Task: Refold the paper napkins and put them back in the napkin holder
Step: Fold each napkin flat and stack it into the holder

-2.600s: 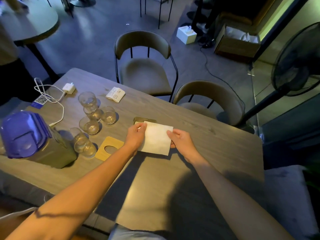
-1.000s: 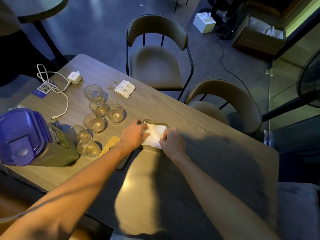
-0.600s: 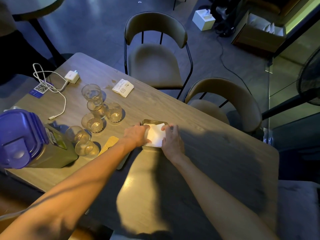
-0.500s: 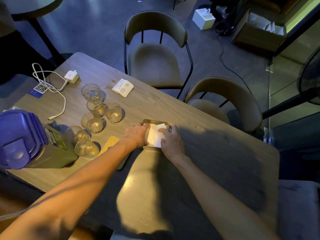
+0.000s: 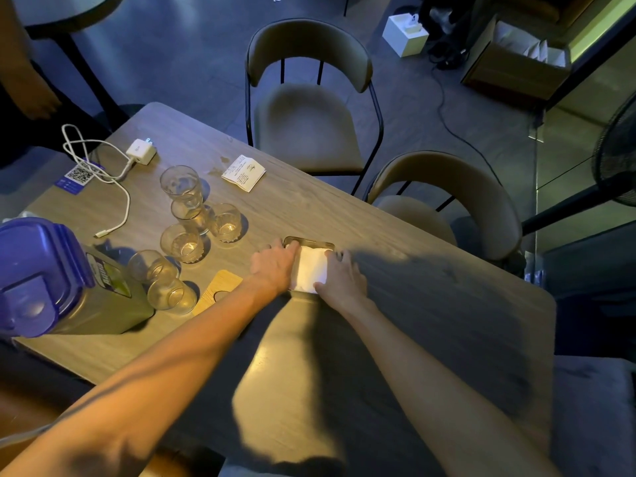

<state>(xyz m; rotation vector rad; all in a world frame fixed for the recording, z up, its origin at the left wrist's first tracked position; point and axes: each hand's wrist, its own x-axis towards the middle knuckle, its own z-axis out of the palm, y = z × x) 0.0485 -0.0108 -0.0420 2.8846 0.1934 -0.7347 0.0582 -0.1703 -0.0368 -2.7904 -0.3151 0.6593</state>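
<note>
Tucking the folded napkin (image 5: pixel 311 268) down into the napkin holder (image 5: pixel 309 241) on the tabletop (image 5: pixel 430 297) — left hand (image 5: pixel 273 266) and right hand (image 5: pixel 340 275) pressing its edges, fingers flat, not pinching — so this one's nearly done, can't see more napkins left.

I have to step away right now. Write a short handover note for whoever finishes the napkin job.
Left hand: flat on the left edge of the folded napkin, pressing it into the napkin holder.
Right hand: fingers on the napkin's right edge, doing the same.
Holder sits mid-table, right of the glasses.
Done: napkin folded and lying in the holder.
Left: let go and check it sits flat. No other loose napkin is visible on the table.
</note>
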